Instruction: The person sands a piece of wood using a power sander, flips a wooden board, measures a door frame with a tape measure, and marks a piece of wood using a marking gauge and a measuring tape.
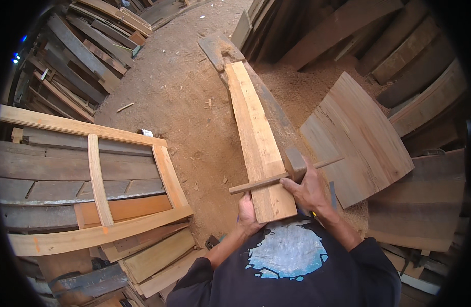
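Observation:
A long pale wooden board (pixel 257 140) stretches away from my body, its near end by my shirt. My left hand (pixel 249 210) grips the left edge of that near end, its fingers partly hidden beneath. Wrapped round the dark block of a wooden marking gauge (pixel 295 159) is my right hand (pixel 311 188). The gauge's thin beam lies across the board's top face and sticks out past both sides. Its block sits against the board's right edge, and my right thumb presses near the beam.
Under the board runs a narrow, worn bench (pixel 269 100) with shavings at its far end. A jointed wooden frame (pixel 184 211) rests on stacked planks to the left. A wide panel (pixel 356 140) leans at the right, near more boards. Sawdust covers the floor (pixel 179 102).

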The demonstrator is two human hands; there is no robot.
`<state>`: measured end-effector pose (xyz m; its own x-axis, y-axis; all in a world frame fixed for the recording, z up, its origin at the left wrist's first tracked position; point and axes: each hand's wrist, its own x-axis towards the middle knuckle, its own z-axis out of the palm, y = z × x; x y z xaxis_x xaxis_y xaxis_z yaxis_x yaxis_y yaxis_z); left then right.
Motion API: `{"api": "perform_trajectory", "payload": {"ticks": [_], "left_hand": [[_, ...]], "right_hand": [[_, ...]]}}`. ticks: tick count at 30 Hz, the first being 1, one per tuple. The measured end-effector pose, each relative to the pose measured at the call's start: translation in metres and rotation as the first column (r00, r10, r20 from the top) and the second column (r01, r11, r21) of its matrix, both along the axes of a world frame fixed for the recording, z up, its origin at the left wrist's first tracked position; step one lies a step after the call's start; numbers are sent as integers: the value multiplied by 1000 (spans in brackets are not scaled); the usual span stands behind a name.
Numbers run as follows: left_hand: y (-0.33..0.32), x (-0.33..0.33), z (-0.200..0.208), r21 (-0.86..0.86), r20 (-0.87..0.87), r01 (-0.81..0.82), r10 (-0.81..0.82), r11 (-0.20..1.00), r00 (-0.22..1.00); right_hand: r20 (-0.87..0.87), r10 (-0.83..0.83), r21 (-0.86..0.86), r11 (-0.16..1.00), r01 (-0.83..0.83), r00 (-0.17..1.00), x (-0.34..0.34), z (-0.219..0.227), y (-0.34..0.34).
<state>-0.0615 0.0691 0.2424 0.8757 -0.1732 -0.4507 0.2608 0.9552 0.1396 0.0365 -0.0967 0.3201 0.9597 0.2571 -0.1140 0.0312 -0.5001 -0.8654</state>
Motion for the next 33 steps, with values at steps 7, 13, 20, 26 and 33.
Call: {"api": "perform_trajectory", "payload": {"ticks": [7,13,20,26,33], "left_hand": [[-28,10,-12,-72,104,-112,119,991,987],[-34,15,1,-226,-19,-138,137,964,990],[-31,17,-3,-89,25,-67,69,994,997],[-11,13,-4,-20,-44,-71,70,997,997],[3,-8,-9,-10,-173,-9,7,1000,985]], "right_hand": [[16,-36,14,999,36,999,-59,35,-39],[24,-96,-11,995,96,995,3,-21,-9],[164,-72,-53,995,82,984,84,-59,27],[-13,40,-92,995,-41,999,50,-12,19],[-165,-84,-93,993,70,983,130,-83,84]]}}
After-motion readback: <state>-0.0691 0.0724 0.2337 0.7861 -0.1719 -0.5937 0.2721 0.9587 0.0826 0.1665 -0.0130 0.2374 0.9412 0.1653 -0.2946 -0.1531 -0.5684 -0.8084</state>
